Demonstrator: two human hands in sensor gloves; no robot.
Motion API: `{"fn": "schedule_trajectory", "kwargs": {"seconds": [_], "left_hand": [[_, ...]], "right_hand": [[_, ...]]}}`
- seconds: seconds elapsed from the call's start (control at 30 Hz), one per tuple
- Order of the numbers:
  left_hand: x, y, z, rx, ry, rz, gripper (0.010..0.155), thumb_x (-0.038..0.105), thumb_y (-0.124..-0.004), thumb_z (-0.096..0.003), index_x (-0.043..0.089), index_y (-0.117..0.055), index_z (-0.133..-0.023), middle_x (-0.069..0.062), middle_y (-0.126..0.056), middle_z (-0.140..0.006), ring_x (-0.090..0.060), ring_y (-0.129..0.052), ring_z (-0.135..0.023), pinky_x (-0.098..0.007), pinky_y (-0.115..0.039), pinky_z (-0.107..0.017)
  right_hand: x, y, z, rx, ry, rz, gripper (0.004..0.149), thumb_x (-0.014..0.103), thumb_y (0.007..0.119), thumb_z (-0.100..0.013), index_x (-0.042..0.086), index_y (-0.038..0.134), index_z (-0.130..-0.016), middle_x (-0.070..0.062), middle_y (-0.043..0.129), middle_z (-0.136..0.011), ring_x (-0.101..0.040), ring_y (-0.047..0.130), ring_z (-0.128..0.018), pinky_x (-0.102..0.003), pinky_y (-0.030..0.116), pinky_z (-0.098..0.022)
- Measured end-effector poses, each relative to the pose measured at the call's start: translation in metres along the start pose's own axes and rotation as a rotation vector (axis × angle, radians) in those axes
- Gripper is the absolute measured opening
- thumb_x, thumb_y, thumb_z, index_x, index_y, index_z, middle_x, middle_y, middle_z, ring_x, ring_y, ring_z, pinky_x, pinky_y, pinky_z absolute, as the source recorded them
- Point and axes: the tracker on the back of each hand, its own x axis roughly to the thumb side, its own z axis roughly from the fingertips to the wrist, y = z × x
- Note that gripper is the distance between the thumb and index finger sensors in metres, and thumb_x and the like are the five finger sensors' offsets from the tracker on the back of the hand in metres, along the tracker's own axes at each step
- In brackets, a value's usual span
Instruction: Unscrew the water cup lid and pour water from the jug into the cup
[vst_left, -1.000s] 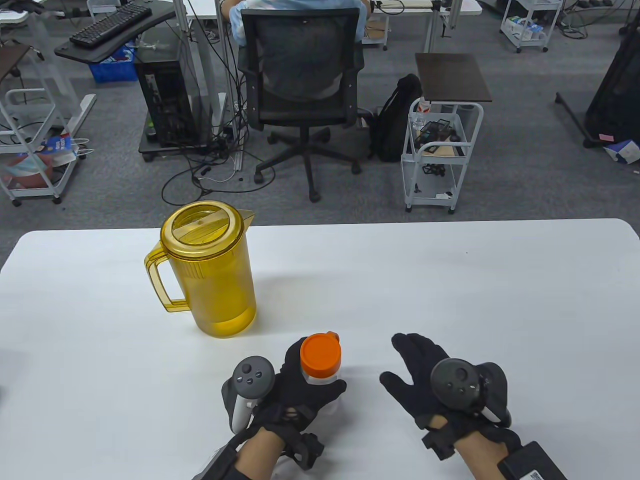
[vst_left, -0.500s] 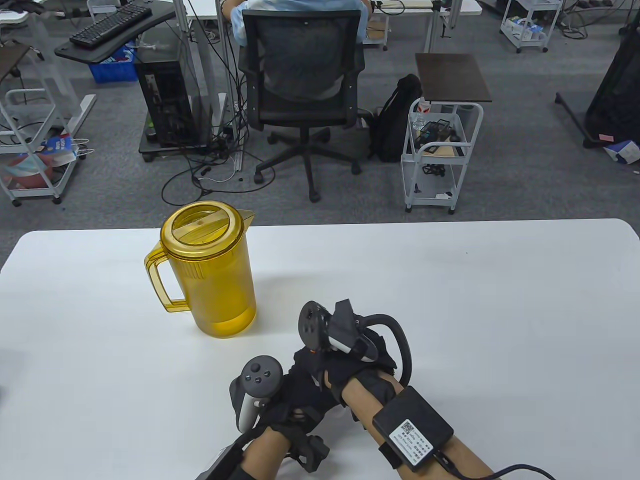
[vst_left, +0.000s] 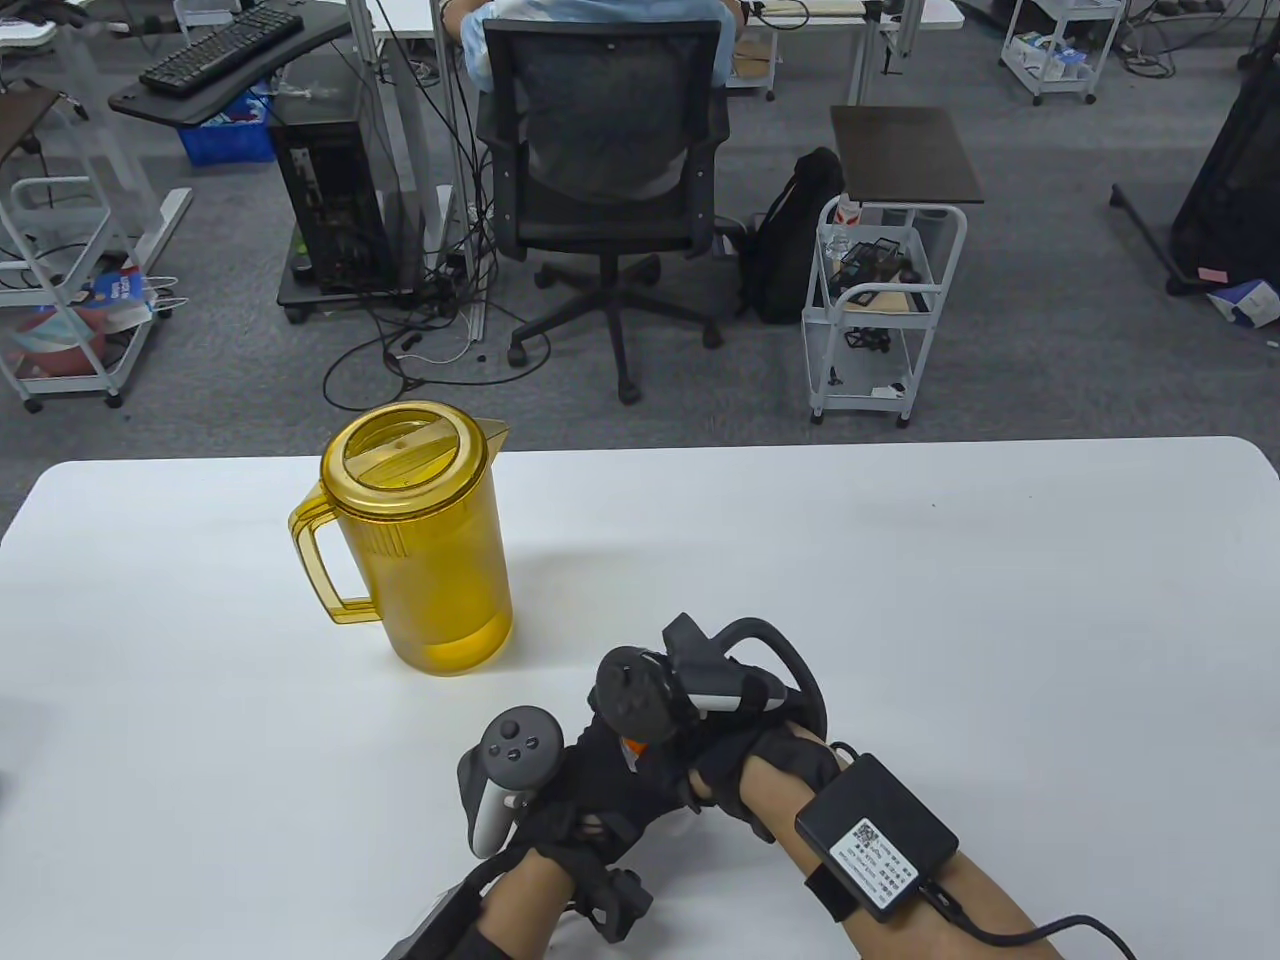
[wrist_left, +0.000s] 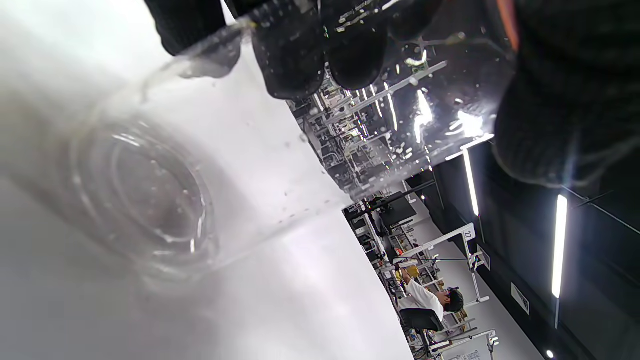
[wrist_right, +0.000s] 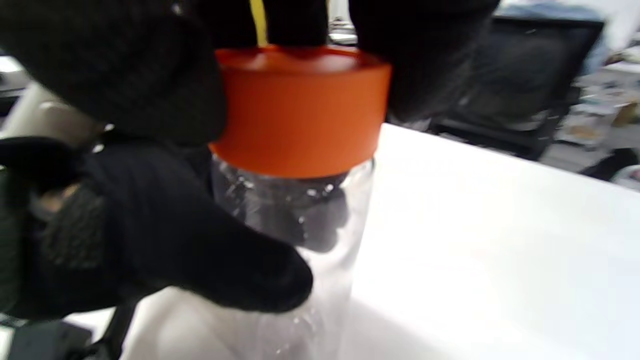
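Observation:
The clear water cup (wrist_right: 295, 235) stands on the white table (vst_left: 900, 600) near its front edge. My left hand (vst_left: 600, 790) grips the cup's body, its thumb (wrist_right: 200, 250) across the near side and its fingers (wrist_left: 295, 60) round the far side. My right hand (vst_left: 690, 755) comes down from above and grips the orange lid (wrist_right: 300, 110), which sits on the cup. In the table view only a sliver of the lid (vst_left: 632, 747) shows under the right tracker. The amber jug (vst_left: 415, 540), lid on and a little liquid at the bottom, stands untouched to the upper left, handle to the left.
Beyond the table's far edge are a black office chair (vst_left: 605, 150) with a seated person, a white trolley (vst_left: 880, 300) and a computer tower (vst_left: 330, 190). The white tabletop stretches bare to the right of my hands.
My right hand, lying open on the table a second ago, has swung left over the cup and taken hold of the orange lid, then turned slightly. The left hand keeps its hold.

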Motion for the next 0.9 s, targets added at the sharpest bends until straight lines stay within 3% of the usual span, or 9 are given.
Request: {"fn": "schedule_trajectory", "kwargs": {"seconds": [0.17, 0.23, 0.33, 0.37, 0.47, 0.57, 0.63, 0.77, 0.9], "left_hand": [[0.000, -0.001, 0.000, 0.003, 0.001, -0.007, 0.110, 0.072, -0.109, -0.0273, 0.046, -0.044, -0.112, 0.012, -0.064, -0.117, -0.025, -0.076, -0.113, -0.057, -0.064, -0.080], [0.001, -0.001, 0.000, 0.005, -0.003, -0.014, 0.110, 0.072, -0.109, -0.0275, 0.045, -0.044, -0.112, 0.012, -0.064, -0.117, -0.025, -0.076, -0.113, -0.057, -0.064, -0.080], [0.001, -0.001, 0.000, 0.009, -0.001, -0.019, 0.111, 0.072, -0.109, -0.0274, 0.044, -0.044, -0.113, 0.012, -0.064, -0.117, -0.025, -0.076, -0.113, -0.057, -0.064, -0.080], [0.001, -0.001, 0.000, 0.010, -0.001, -0.021, 0.111, 0.072, -0.109, -0.0271, 0.044, -0.044, -0.113, 0.012, -0.064, -0.116, -0.025, -0.076, -0.113, -0.057, -0.064, -0.080], [0.001, -0.001, 0.000, 0.011, -0.002, -0.026, 0.111, 0.071, -0.109, -0.0272, 0.044, -0.044, -0.113, 0.012, -0.064, -0.116, -0.025, -0.077, -0.113, -0.057, -0.064, -0.080], [0.000, -0.001, 0.000, 0.009, -0.002, -0.027, 0.111, 0.072, -0.109, -0.0272, 0.044, -0.044, -0.112, 0.012, -0.064, -0.116, -0.025, -0.076, -0.113, -0.057, -0.064, -0.080], [0.000, -0.001, 0.000, 0.008, -0.004, -0.029, 0.111, 0.071, -0.109, -0.0272, 0.044, -0.044, -0.112, 0.012, -0.064, -0.116, -0.025, -0.076, -0.113, -0.057, -0.064, -0.080], [0.000, -0.001, 0.001, 0.010, -0.003, -0.029, 0.111, 0.071, -0.109, -0.0272, 0.044, -0.044, -0.112, 0.011, -0.064, -0.116, -0.025, -0.076, -0.112, -0.058, -0.064, -0.080], [0.000, -0.001, 0.001, 0.007, -0.003, -0.031, 0.111, 0.072, -0.109, -0.0271, 0.044, -0.044, -0.112, 0.011, -0.064, -0.116, -0.025, -0.076, -0.112, -0.058, -0.064, -0.079]], "right_hand": [[-0.010, 0.002, 0.002, -0.038, -0.070, -0.195, 0.046, 0.036, 0.090, -0.047, 0.036, 0.077, -0.091, 0.003, 0.052, -0.116, -0.041, 0.046, -0.109, -0.067, 0.054, -0.075], [-0.014, 0.000, 0.003, -0.090, -0.014, -0.305, 0.059, 0.048, 0.088, -0.048, 0.036, 0.068, -0.101, -0.004, 0.047, -0.118, -0.047, 0.045, -0.108, -0.070, 0.053, -0.073], [-0.019, -0.008, 0.006, -0.272, 0.212, -0.333, 0.074, 0.064, 0.080, -0.046, 0.023, 0.063, -0.106, -0.018, 0.056, -0.110, -0.051, 0.075, -0.087, -0.061, 0.079, -0.057], [-0.020, -0.009, 0.005, -0.266, 0.298, -0.305, 0.077, 0.066, 0.078, -0.046, 0.018, 0.065, -0.105, -0.021, 0.063, -0.105, -0.050, 0.082, -0.078, -0.056, 0.083, -0.051], [-0.013, -0.007, -0.003, -0.016, 0.537, -0.123, 0.086, 0.076, 0.067, -0.045, 0.015, 0.064, -0.105, -0.022, 0.070, -0.099, -0.043, 0.094, -0.063, -0.044, 0.090, -0.041], [-0.001, -0.006, -0.010, -0.050, 0.544, -0.039, 0.085, 0.073, 0.071, -0.047, 0.009, 0.067, -0.103, -0.025, 0.079, -0.090, -0.033, 0.102, -0.046, -0.036, 0.093, -0.027], [0.003, -0.007, -0.012, -0.007, 0.485, -0.069, 0.083, 0.067, 0.077, -0.048, 0.010, 0.062, -0.106, -0.028, 0.071, -0.097, -0.035, 0.100, -0.051, -0.039, 0.092, -0.031], [0.003, -0.011, -0.012, 0.115, 0.284, -0.149, 0.077, 0.051, 0.086, -0.048, 0.024, 0.052, -0.112, -0.022, 0.047, -0.114, -0.055, 0.074, -0.084, -0.060, 0.077, -0.059], [-0.008, -0.008, -0.009, 0.135, 0.164, -0.251, 0.070, 0.041, 0.089, -0.048, 0.033, 0.056, -0.109, -0.013, 0.039, -0.118, -0.056, 0.056, -0.099, -0.067, 0.066, -0.069]]}}
